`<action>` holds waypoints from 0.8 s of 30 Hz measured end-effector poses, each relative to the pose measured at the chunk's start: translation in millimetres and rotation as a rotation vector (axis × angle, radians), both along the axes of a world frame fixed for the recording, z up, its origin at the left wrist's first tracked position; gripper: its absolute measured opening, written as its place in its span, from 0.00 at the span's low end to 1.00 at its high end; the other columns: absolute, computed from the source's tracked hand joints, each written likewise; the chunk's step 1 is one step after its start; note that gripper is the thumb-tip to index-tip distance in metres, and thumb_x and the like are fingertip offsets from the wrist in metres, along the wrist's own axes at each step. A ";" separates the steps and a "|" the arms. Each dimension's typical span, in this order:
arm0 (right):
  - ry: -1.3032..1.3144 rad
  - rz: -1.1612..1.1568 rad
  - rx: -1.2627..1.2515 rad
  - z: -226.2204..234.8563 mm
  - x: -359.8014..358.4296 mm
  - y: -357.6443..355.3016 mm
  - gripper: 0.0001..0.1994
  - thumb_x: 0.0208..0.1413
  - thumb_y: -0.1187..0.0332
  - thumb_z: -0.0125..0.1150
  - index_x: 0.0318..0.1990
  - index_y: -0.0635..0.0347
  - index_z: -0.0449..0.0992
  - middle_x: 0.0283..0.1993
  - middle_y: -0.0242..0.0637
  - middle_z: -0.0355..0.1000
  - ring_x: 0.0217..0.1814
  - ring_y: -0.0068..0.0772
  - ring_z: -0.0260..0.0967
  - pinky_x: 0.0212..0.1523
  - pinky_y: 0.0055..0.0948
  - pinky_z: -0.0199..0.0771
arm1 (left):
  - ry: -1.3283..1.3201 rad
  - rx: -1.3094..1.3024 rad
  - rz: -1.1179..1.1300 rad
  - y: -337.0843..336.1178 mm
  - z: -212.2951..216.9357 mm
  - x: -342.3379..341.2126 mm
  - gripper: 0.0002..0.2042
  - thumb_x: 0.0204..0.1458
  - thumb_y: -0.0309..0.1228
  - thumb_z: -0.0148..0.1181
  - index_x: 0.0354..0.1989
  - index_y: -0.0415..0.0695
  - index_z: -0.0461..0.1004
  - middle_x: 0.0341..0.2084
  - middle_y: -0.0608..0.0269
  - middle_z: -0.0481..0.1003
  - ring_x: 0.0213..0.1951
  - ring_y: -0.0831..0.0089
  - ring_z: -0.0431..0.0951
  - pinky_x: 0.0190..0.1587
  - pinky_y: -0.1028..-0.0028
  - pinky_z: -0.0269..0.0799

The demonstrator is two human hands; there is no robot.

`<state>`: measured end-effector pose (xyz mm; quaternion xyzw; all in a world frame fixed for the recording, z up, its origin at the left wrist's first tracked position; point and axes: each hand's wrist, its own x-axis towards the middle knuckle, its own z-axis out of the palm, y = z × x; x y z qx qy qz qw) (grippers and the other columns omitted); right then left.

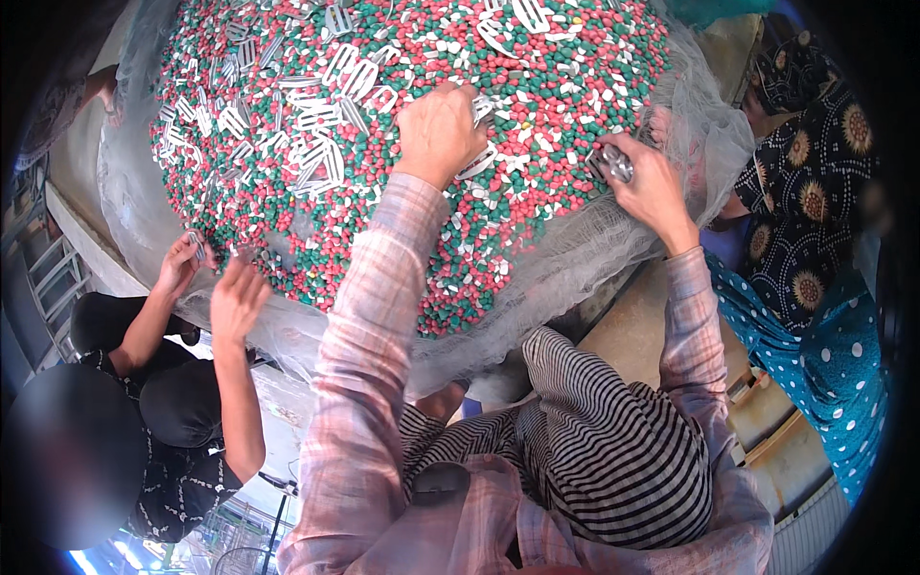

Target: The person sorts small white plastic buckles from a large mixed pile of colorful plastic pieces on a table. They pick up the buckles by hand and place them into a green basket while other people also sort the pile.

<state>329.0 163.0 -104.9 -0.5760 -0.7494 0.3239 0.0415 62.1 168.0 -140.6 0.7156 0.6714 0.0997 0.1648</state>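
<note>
A wide heap of small red, green and white pellets (537, 182) fills a sheet-lined bed before me. Silver slotted metal buckles (316, 163) lie scattered through it, thickest on the left half. My left hand (436, 134) is over the middle of the heap, fingers closed on a metal buckle (483, 111). Another buckle (477, 163) lies on the pellets just under that hand. At the right rim, my right hand (652, 187) is closed around a few shiny metal buckles (616, 165); its palm side is partly hidden.
A translucent mesh sheet (565, 268) drapes over the rim. At the left, a co-worker's hands (240, 297) hold small metal pieces at the heap's edge. Another person in black patterned clothing (805, 182) sits close at the right. My striped trouser knee (613, 431) is under the near rim.
</note>
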 end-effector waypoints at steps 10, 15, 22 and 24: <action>-0.176 0.049 0.181 -11.0 1.3 -25.4 0.15 0.40 0.75 0.61 0.39 0.59 0.68 0.34 0.42 0.68 0.35 0.49 0.70 0.32 0.40 0.69 | -1.146 -0.211 0.471 -36.0 44.6 -66.0 0.08 0.44 0.29 0.66 0.29 0.40 0.75 0.31 0.62 0.78 0.30 0.73 0.77 0.37 0.73 0.72; 0.563 -0.178 -0.252 -7.6 6.5 -17.5 0.10 0.49 0.71 0.61 0.37 0.62 0.69 0.34 0.36 0.74 0.31 0.29 0.74 0.28 0.23 0.69 | -0.503 -0.163 0.385 -43.7 56.6 -44.3 0.11 0.39 0.35 0.67 0.29 0.45 0.76 0.18 0.60 0.75 0.21 0.65 0.76 0.26 0.68 0.70; 0.481 -0.356 0.049 18.7 -20.0 -4.2 0.13 0.48 0.77 0.56 0.44 0.59 0.71 0.34 0.36 0.75 0.30 0.20 0.72 0.27 0.17 0.68 | -0.013 0.072 0.002 -60.5 8.5 14.0 0.12 0.37 0.29 0.64 0.33 0.46 0.73 0.27 0.57 0.76 0.29 0.60 0.77 0.30 0.68 0.72; 0.521 -0.331 0.143 41.4 -27.6 -3.7 0.17 0.48 0.77 0.56 0.48 0.57 0.71 0.33 0.33 0.74 0.28 0.18 0.71 0.27 0.16 0.68 | -0.240 0.031 0.169 -60.0 18.0 6.7 0.09 0.38 0.29 0.64 0.30 0.44 0.73 0.25 0.57 0.76 0.26 0.62 0.77 0.27 0.69 0.72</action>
